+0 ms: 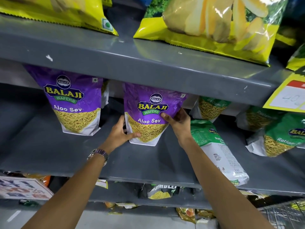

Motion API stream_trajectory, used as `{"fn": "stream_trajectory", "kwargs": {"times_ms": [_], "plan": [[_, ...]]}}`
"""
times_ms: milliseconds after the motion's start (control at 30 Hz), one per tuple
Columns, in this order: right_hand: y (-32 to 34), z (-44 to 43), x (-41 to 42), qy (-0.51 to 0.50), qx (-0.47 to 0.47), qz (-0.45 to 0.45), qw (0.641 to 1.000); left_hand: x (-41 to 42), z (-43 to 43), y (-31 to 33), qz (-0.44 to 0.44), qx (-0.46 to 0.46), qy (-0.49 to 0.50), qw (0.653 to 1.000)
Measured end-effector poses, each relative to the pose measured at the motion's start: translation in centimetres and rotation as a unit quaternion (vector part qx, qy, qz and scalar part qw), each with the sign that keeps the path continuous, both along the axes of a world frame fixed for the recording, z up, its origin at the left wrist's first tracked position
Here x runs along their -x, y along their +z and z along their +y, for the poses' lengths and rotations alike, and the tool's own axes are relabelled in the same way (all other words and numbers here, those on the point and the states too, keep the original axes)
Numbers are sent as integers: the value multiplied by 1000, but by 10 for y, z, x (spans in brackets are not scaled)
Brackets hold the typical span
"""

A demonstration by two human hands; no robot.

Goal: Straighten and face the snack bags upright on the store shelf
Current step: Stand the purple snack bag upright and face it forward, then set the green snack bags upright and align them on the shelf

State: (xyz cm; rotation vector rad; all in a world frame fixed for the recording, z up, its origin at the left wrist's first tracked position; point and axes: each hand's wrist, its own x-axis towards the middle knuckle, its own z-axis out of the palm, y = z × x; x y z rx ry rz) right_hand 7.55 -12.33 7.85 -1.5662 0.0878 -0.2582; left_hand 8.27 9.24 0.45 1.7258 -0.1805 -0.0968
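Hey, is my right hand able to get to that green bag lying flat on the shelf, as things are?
Probably yes. The flat green bag lies just beside your right hand with nothing between, but that hand is holding the purple Aloo Sev bag and must let go first.

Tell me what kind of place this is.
Most likely a grocery shop's snack aisle: grey metal shelves stocked with branded Aloo Sev bags, a handwritten yellow price tag on the shelf edge, and a promotional sign lower down.
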Motion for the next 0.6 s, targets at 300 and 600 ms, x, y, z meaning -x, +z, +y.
{"fn": "stream_trajectory", "kwargs": {"times_ms": [300,600], "plan": [[-8,-6,17,-82,59,-28,994,20,-21,-10,0,102,98,990],[2,-143,44,-239,171,10,956,90,-173,16,203,198,152,947]]}}
